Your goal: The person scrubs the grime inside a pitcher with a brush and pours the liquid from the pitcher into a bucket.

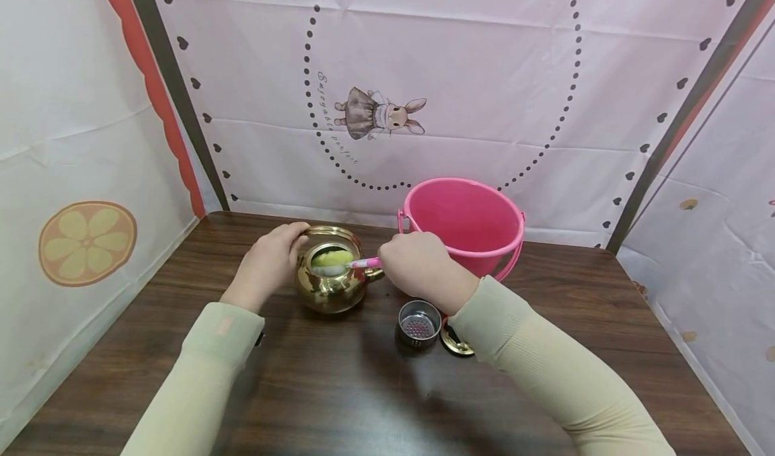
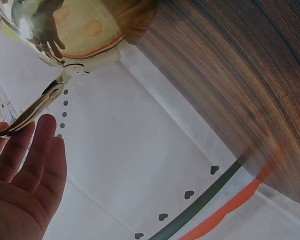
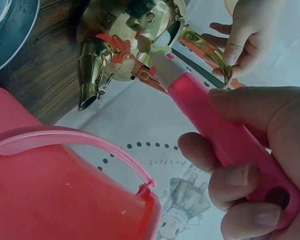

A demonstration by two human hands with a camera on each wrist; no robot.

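Observation:
A gold metal teapot [image 1: 329, 299] stands lidless on the table, its spout toward the right. My left hand [image 1: 269, 261] pinches the teapot's raised handle [image 2: 32, 110] between thumb and fingers. My right hand [image 1: 424, 268] grips a sponge brush by its pink handle [image 3: 205, 115], fingers wrapped round it and thumb along the top. The brush's yellow-green and white head [image 1: 331, 261] is inside the teapot's mouth, partly hidden by the rim. In front of my right hand sits a steel strainer cup [image 1: 419, 325] with a perforated bottom.
Behind my right hand is a pink bucket [image 1: 463, 207], its handle folded down. A gold lid [image 1: 458, 346] lies beside the strainer, partly covered by my right sleeve. Printed cloth walls [image 1: 502, 106] enclose the brown wooden table [image 1: 339, 389] at the back and sides.

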